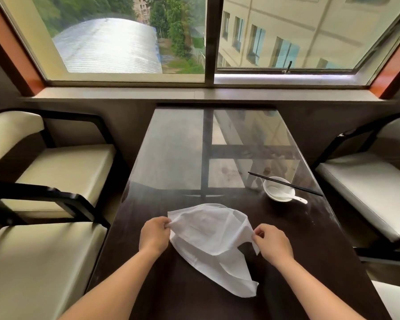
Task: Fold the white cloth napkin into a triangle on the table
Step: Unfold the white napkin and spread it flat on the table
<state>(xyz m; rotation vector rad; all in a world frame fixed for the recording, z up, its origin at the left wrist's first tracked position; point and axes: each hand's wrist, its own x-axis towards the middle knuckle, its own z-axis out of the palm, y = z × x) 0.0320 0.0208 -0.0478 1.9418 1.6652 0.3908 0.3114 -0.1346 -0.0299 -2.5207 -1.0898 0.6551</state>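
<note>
The rumpled white cloth napkin (pixel 214 241) lay on the dark glossy table (pixel 310 250) between both hands, left hand (pixel 154 234) and right hand (pixel 272 243) each pinching an opposite edge, its long axis trailing toward the near-right corner.

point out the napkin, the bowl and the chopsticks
napkin (pixel 208 229), head view, on the middle of the white cloth
bowl (pixel 271 195), head view, on its near-left rim
chopsticks (pixel 259 176), head view, on the dark sticks left of the bowl
</note>
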